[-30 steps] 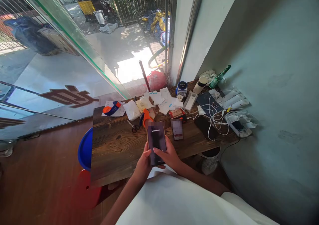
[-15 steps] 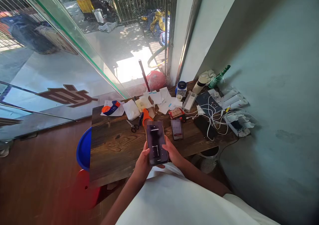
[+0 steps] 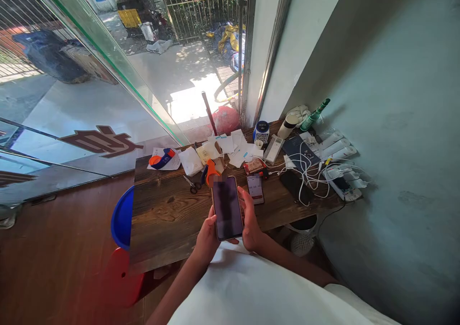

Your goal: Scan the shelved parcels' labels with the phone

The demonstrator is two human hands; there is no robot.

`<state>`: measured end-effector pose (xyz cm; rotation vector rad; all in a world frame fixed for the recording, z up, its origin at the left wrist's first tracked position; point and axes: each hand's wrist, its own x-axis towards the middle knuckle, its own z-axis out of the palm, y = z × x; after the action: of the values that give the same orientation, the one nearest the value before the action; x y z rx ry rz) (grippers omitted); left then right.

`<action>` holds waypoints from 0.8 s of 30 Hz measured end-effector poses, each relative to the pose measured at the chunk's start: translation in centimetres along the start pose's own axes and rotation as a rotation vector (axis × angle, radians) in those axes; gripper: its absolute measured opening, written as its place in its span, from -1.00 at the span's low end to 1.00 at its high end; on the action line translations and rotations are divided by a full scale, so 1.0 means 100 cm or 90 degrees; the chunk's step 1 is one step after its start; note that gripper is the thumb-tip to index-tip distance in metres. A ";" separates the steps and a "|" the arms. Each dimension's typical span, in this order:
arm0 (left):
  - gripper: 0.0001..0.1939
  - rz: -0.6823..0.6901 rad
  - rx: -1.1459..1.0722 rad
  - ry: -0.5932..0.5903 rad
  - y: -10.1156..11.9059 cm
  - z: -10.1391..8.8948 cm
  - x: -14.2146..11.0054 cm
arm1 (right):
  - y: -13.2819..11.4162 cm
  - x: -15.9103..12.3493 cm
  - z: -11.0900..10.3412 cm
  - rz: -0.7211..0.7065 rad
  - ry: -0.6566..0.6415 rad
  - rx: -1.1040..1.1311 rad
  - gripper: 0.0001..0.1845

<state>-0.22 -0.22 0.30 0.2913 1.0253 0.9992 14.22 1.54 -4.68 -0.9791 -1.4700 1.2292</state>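
Observation:
A dark smartphone [image 3: 227, 210] in a tan-edged case is held upright over the near edge of the wooden table, its screen showing only a dim, dark picture. My left hand [image 3: 207, 231] grips its lower left side, thumb on the edge and fingers behind. Along the right edge lies my right hand [image 3: 251, 224], thumb raised off the screen and fingers against the side. Just beyond the phone are an orange and blue tape dispenser [image 3: 212, 171] and dark scissors [image 3: 193, 186]. A second phone [image 3: 255, 188], showing a timer, lies flat to the right.
White papers [image 3: 235, 147] and a folded white packet [image 3: 190, 161] lie along the back. Tangled white cables [image 3: 309, 171], a black phone [image 3: 296, 185] and power strips [image 3: 339, 147] crowd the right end by the wall. A blue bin [image 3: 122, 219] and red stool [image 3: 122, 277] stand left.
My right thumb has lifted off the screen and moved to the phone's right edge. The white pattern lines and text on the screen are gone. The camera view has shifted slightly.

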 end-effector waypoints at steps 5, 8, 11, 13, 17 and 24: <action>-0.32 -0.003 -0.013 -0.024 0.000 0.001 -0.002 | -0.015 0.029 -0.014 -0.090 0.035 -0.088 -0.23; -0.28 -0.018 -0.010 -0.014 0.000 -0.001 -0.001 | -0.025 0.045 -0.022 -0.093 0.016 -0.195 -0.25; -0.28 -0.025 -0.011 -0.011 -0.002 -0.005 0.000 | -0.029 0.052 -0.026 -0.098 0.005 -0.234 -0.28; -0.29 -0.023 -0.012 -0.015 -0.003 -0.008 0.001 | -0.029 0.050 -0.027 -0.113 -0.002 -0.244 -0.32; -0.32 -0.023 -0.020 -0.019 -0.003 -0.011 0.001 | -0.022 0.039 -0.025 -0.151 0.009 -0.219 -0.38; -0.37 -0.006 -0.015 -0.029 0.000 -0.007 0.002 | -0.020 0.031 -0.016 -0.115 -0.011 -0.200 -0.32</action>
<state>-0.77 -0.20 -0.17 0.2885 0.9715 0.9921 15.09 4.58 -2.13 -1.0158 -1.7597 0.8966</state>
